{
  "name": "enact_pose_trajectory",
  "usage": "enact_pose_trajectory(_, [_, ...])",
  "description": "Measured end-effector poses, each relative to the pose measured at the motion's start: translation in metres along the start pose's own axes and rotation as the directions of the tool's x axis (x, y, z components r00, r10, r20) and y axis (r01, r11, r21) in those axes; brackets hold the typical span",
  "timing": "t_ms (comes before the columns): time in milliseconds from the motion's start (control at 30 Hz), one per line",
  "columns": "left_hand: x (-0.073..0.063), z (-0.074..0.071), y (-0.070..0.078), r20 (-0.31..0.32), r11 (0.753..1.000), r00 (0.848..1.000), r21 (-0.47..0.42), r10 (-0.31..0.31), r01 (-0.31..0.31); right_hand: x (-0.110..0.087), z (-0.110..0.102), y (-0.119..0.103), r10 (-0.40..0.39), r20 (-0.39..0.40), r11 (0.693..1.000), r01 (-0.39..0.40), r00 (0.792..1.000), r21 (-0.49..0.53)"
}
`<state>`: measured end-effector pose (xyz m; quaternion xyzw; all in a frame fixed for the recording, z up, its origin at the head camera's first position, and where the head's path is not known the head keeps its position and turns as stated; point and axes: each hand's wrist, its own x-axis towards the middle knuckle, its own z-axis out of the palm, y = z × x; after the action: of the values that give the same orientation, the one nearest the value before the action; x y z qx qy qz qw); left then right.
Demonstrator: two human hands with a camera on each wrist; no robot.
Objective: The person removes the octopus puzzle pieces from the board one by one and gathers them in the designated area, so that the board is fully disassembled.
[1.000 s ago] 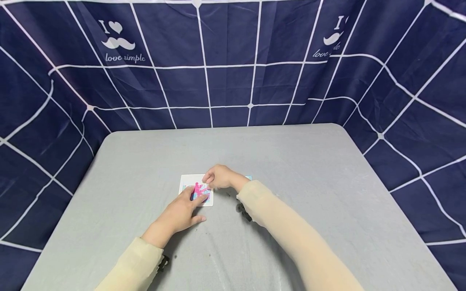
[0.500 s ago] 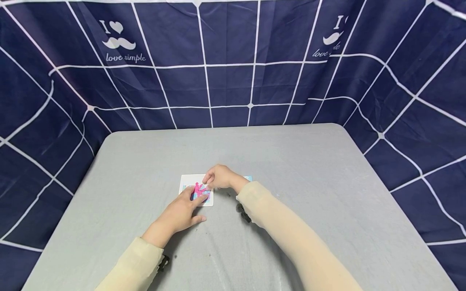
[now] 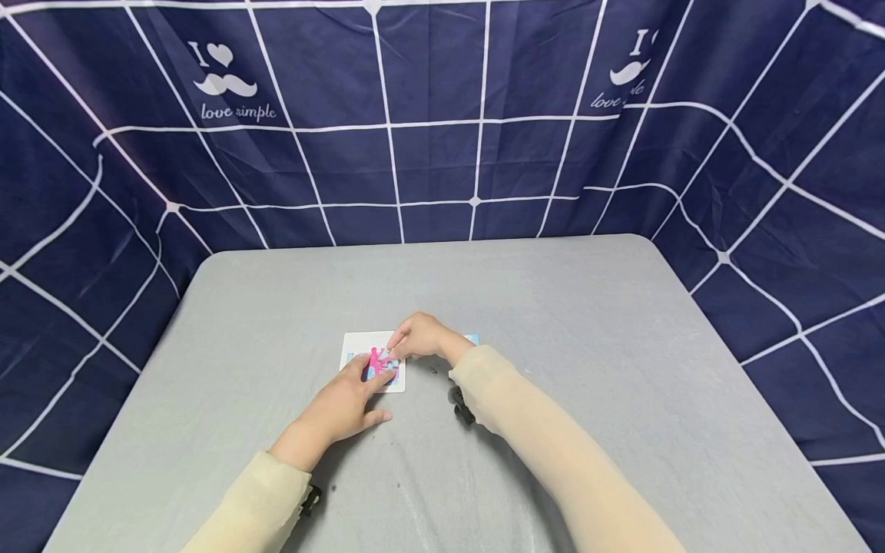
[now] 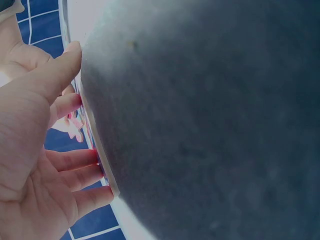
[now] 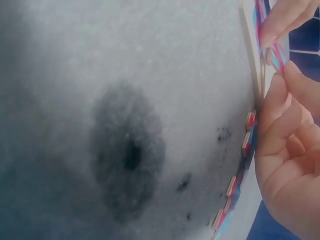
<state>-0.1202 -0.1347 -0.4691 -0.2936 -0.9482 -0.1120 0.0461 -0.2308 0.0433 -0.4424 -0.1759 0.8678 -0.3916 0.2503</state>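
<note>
A small puzzle board with a white border lies on the grey table. Pink and light-blue pieces fill part of its middle. My left hand rests on the board's left and near side, fingers spread; the left wrist view shows its fingertips pressing on the board. Over the board's right side, my right hand pinches a pink and light-blue puzzle piece between thumb and finger. That piece's lower edge meets the board area; whether it sits in place I cannot tell.
In the right wrist view several loose puzzle pieces lie on the table beside the board, under my right hand. A light-blue bit shows behind the right wrist. A dark-blue checked curtain stands around the table.
The pinched piece has turned and come slightly lower, toward the pink pieces on the board. My right fingers have shifted slightly; the left hand has stayed put.
</note>
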Motion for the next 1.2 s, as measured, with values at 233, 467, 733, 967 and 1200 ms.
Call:
enact_pose_trajectory(233, [0.0, 0.0, 0.001, -0.001, 1.0, 1.0, -0.01, -0.003, 0.003, -0.004, -0.003, 0.0, 0.01, -0.014, 0.997, -0.009, 1.0, 0.074])
enact_pose_trajectory(467, [-0.001, -0.001, 0.0, 0.009, 0.999, 1.0, -0.026, -0.022, 0.023, -0.01, -0.011, 0.005, 0.007, -0.031, 0.991, -0.003, 0.999, 0.131])
enact_pose_trajectory(733, [-0.002, -0.002, 0.0, 0.017, 0.999, 0.999, -0.027, -0.03, 0.03, -0.02, -0.025, 0.011, 0.013, -0.024, 0.982, -0.008, 1.0, 0.187])
enact_pose_trajectory(967, [-0.001, -0.004, 0.001, 0.027, 0.999, 0.999, -0.032, -0.037, 0.038, -0.028, -0.036, 0.017, 0.018, -0.017, 0.98, -0.014, 1.0, 0.2])
enact_pose_trajectory(1200, [-0.001, -0.005, 0.003, 0.033, 0.998, 0.999, -0.04, -0.041, 0.042, -0.038, -0.045, 0.027, 0.004, -0.002, 0.988, -0.004, 1.0, 0.152])
